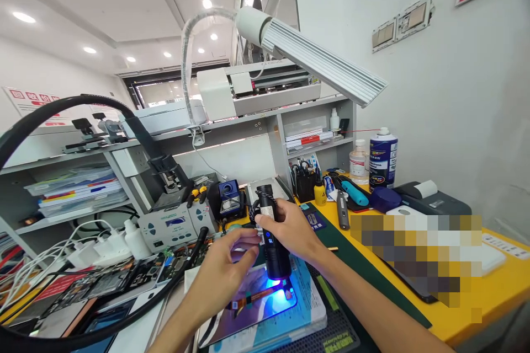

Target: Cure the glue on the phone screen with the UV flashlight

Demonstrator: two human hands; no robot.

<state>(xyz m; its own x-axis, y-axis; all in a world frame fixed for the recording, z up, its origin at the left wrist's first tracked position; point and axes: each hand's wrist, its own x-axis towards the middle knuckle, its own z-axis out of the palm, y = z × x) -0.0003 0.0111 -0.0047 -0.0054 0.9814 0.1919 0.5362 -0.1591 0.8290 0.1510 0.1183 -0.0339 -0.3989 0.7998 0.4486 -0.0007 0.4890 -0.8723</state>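
My right hand [293, 229] grips a black UV flashlight [277, 259] with a small lit display and a wrist cord. Its lens end points down and throws blue-violet light onto a shiny phone screen panel [252, 320]. An orange-brown flex cable [259, 296] lies across that panel, its right end inside the glow. The panel rests on a blue-and-white box [308, 311]. To the left of the flashlight, my left hand [232, 265] hovers above the panel with bent fingers and the thumb apart. Whether its fingertips touch the flashlight cannot be made out.
Phone parts and boards [120, 281] crowd the left side, near a grey soldering station [169, 226] and a thick black hose [136, 322]. A spray can [383, 160], bottles, a grey pen-like tool [343, 210] and a black device [434, 201] stand right. A lamp [323, 60] hangs overhead.
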